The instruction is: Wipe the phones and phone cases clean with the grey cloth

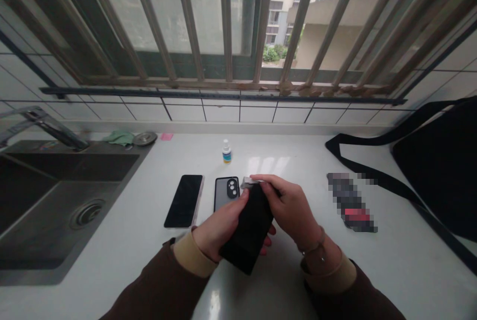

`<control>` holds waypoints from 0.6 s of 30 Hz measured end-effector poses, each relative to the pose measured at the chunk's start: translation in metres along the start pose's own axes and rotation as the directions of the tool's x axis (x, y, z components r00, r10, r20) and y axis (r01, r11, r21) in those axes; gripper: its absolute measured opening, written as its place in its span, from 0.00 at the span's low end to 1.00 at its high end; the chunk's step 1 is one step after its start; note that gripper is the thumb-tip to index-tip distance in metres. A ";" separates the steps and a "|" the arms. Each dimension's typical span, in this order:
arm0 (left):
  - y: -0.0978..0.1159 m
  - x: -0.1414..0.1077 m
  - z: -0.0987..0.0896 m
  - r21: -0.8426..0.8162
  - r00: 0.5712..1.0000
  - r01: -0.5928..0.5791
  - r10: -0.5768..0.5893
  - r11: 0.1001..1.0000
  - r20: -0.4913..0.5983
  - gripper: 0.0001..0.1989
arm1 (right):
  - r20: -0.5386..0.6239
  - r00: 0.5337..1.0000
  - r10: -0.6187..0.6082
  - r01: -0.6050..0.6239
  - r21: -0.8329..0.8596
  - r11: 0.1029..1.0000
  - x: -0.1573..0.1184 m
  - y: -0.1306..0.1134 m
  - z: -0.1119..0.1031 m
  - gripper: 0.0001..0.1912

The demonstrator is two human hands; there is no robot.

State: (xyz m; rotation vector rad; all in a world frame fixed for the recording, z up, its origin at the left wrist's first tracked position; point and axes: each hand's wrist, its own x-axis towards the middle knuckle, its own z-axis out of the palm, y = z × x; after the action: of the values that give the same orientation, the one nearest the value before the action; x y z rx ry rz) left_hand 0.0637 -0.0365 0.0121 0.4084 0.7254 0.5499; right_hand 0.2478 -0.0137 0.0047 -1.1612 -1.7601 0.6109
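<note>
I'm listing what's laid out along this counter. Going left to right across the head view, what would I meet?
steel sink → phone lying screen up → phone in a dark case, lying back up → left hand → black pouch → right hand → pixelated item → black bag

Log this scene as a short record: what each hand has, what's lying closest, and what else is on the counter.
Left hand: grips a black rectangular item, cloth or pouch, cannot tell which
Right hand: pinches a small silver piece at the item's top edge
Closest: phone in a dark case, back up
Also on counter: phone with a dark screen; small dropper bottle
Left side: steel sink
Right side: black bag
</note>
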 end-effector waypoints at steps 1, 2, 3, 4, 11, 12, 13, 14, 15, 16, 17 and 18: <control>0.003 -0.001 0.001 -0.008 1.000 0.000 0.000 1.000 -0.012 0.35 | -0.008 0.999 0.036 -0.035 0.018 0.999 0.001 0.000 -0.001 0.14; 0.005 -0.002 0.001 -0.018 0.999 -0.006 0.005 1.000 -0.032 0.36 | -0.018 0.997 0.072 -0.072 0.034 0.997 0.002 0.002 -0.002 0.14; 0.008 -0.003 0.002 -0.029 0.998 -0.019 0.017 0.999 -0.056 0.36 | -0.030 0.994 0.107 -0.106 0.054 0.993 0.002 0.004 -0.002 0.14; 0.010 -0.004 0.003 -0.037 0.996 -0.042 0.039 0.998 -0.083 0.37 | -0.042 0.989 0.139 -0.135 0.083 0.987 0.002 0.007 -0.001 0.14; 0.015 0.003 0.002 -0.100 0.945 -0.269 0.243 0.958 -0.218 0.37 | -0.046 0.964 0.261 -0.236 0.295 0.926 -0.003 0.010 0.014 0.17; 0.014 0.005 0.002 -0.115 0.935 -0.295 0.261 0.949 -0.242 0.36 | -0.045 0.970 0.237 -0.218 0.257 0.942 -0.005 0.008 0.017 0.17; 0.014 0.007 0.001 -0.122 0.919 -0.319 0.275 0.940 -0.282 0.34 | -0.054 0.978 0.200 -0.185 0.208 0.960 -0.007 0.005 0.019 0.17; 0.012 0.010 0.001 -0.118 0.896 -0.344 0.288 0.931 -0.338 0.31 | -0.066 0.986 0.155 -0.142 0.163 0.976 -0.010 0.001 0.021 0.16; 0.011 0.012 0.000 -0.103 0.862 -0.374 0.304 0.922 -0.406 0.28 | -0.077 0.991 0.105 -0.095 0.130 0.987 -0.012 -0.002 0.024 0.16; 0.010 0.014 0.000 -0.080 0.819 -0.408 0.326 0.909 -0.471 0.24 | -0.080 0.995 0.055 -0.047 0.107 0.993 -0.015 -0.004 0.026 0.16; 0.008 0.015 0.000 -0.057 0.776 -0.443 0.351 0.895 -0.525 0.21 | -0.073 0.997 0.008 -0.002 0.093 0.996 -0.017 -0.007 0.028 0.16; 0.006 0.017 -0.001 -0.039 0.741 -0.474 0.375 0.880 -0.557 0.19 | -0.057 0.998 -0.038 0.043 0.084 0.996 -0.020 -0.010 0.030 0.17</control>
State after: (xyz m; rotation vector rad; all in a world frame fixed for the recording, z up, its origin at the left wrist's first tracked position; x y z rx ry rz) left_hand 0.0716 -0.0216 0.0062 0.2464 1.1219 1.1943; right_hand 0.2196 -0.0332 -0.0098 -1.0718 -1.6907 0.6177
